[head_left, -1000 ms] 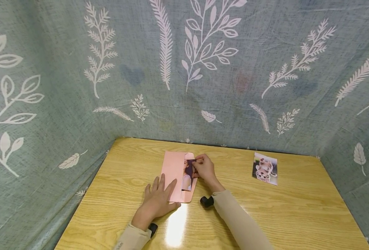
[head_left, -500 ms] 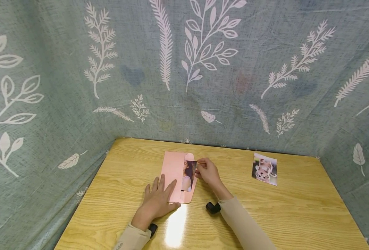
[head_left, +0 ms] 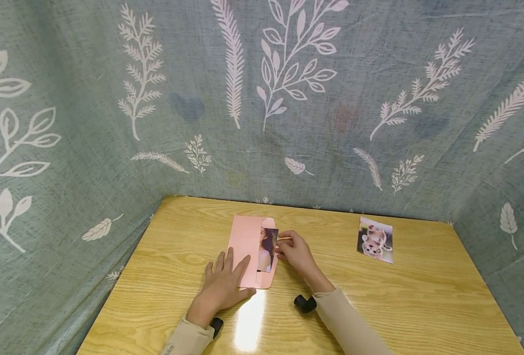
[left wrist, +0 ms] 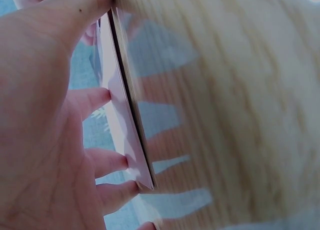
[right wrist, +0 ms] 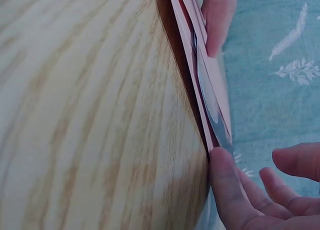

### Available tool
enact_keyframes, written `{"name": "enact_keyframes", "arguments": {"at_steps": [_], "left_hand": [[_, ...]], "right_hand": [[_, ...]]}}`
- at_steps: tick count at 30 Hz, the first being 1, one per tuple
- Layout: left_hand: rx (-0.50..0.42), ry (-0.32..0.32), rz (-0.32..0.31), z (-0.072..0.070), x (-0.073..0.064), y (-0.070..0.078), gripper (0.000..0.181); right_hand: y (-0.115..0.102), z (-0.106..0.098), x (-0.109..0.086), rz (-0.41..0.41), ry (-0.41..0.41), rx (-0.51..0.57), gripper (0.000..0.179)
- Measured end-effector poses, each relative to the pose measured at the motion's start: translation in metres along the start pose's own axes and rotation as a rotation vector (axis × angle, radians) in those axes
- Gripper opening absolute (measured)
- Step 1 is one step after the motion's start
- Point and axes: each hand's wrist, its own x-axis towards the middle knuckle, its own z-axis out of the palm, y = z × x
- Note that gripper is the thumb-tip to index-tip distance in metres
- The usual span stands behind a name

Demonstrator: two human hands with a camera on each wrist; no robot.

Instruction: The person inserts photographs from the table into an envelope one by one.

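A pink envelope [head_left: 245,231] lies on the table with its flap spread toward the right. Part of a photo [head_left: 267,249] of a long-haired person sticks out of its opening, over the flap. My left hand [head_left: 221,288] rests spread on the envelope's lower left part, and its fingertips press the paper in the left wrist view. My right hand [head_left: 298,254] is at the photo's right edge. In the right wrist view the thumb [right wrist: 222,172] touches the edge there, while two fingertips stand apart from it; another finger's tip is hidden behind the thumb.
A second photo [head_left: 375,240], of a cub-like spotted animal, lies on the wooden table [head_left: 403,301] to the right. A leaf-patterned cloth [head_left: 244,162] hangs behind and around the table. Black devices [head_left: 305,303] sit at both wrists.
My right hand has shifted from the photo's upper right corner down along its right edge, and its index finger has lifted. The photo, envelope and left hand look nearly still.
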Motion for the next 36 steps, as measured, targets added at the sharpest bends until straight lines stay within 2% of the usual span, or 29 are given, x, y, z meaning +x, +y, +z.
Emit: {"name": "enact_keyframes", "arguments": {"at_steps": [4,14,36], "left_hand": [[0.000,-0.003,0.000,0.000,0.000,0.000,0.087],[-0.003,-0.002,-0.001,0.001,0.001,-0.001,0.087],[-0.002,-0.008,0.002,0.001,0.000,-0.001,0.087]], "right_hand": [[-0.006,0.001,-0.002,0.000,-0.021,0.009,0.030],[-0.037,0.007,-0.016,-0.004,-0.060,0.044,0.031],[-0.032,0.014,-0.007,-0.019,-0.098,0.088,0.031]]}}
